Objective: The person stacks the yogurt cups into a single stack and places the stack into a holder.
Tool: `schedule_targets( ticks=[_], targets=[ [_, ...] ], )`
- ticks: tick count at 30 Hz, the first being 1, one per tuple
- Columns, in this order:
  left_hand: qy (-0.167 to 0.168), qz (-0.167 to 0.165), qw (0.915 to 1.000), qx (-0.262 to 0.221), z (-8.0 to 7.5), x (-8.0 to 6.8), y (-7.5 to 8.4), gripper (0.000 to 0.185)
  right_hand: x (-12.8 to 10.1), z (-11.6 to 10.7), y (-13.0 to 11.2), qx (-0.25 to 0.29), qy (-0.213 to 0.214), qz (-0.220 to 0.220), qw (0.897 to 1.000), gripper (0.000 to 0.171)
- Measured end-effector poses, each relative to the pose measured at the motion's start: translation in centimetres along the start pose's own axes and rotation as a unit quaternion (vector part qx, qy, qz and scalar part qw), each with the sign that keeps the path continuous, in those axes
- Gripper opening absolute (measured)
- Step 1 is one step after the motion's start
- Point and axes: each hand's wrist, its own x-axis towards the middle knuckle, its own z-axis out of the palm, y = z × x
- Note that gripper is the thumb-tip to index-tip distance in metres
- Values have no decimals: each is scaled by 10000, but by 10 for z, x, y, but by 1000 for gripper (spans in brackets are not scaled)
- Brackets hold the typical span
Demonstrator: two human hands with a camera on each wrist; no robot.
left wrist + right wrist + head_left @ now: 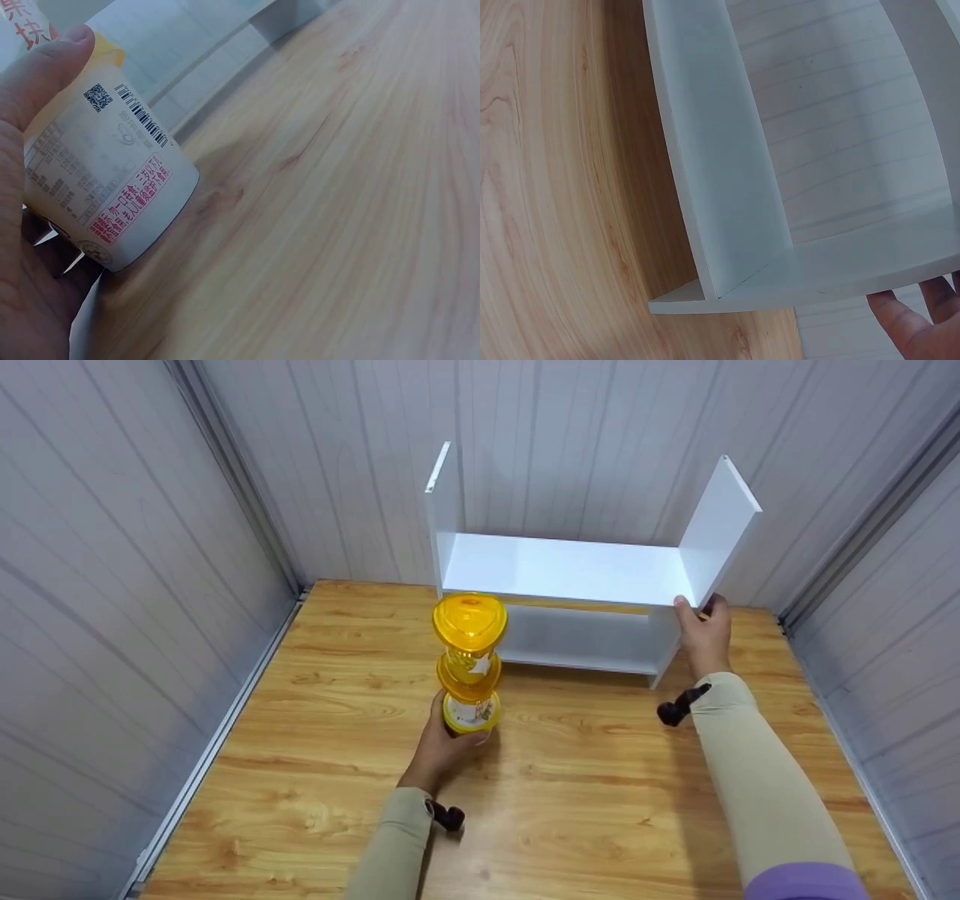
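In the head view my left hand (442, 750) grips the lowest cup (471, 712) of a stack, a printed cup with a yellow rim. Above it rise see-through orange-yellow pieces, topped by a rounded triangular one (470, 619). The left wrist view shows the white cup (112, 165) with a barcode and red print, my thumb over its upper edge and its base close over the wood. Beyond stands a white two-level shelf (570, 570). My right hand (705, 637) holds the shelf's right side panel, thumb at the upper board's front corner, fingers around the outside.
The shelf stands on a wood-patterned surface (322, 810) near the back wall (600, 450). Ribbed panels enclose the left (90, 585) and right (892, 607) sides. A dark wrist camera (679, 706) sticks out from each sleeve.
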Motion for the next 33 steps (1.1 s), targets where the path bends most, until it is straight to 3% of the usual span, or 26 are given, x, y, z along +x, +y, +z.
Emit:
schedule_targets(
  ticks=[5, 15, 33],
  targets=[
    [-81, -24, 10000, 16, 3, 2, 1, 109, 1, 2, 1, 25, 25, -148, 9999, 82],
    [-19, -321, 9995, 56, 6, 7, 2, 111, 0, 6, -2, 13, -70, 105, 9999, 87],
    [-266, 52, 9996, -119, 19, 10, 3, 108, 0, 6, 0, 50, 0, 2, 10000, 84]
  ],
)
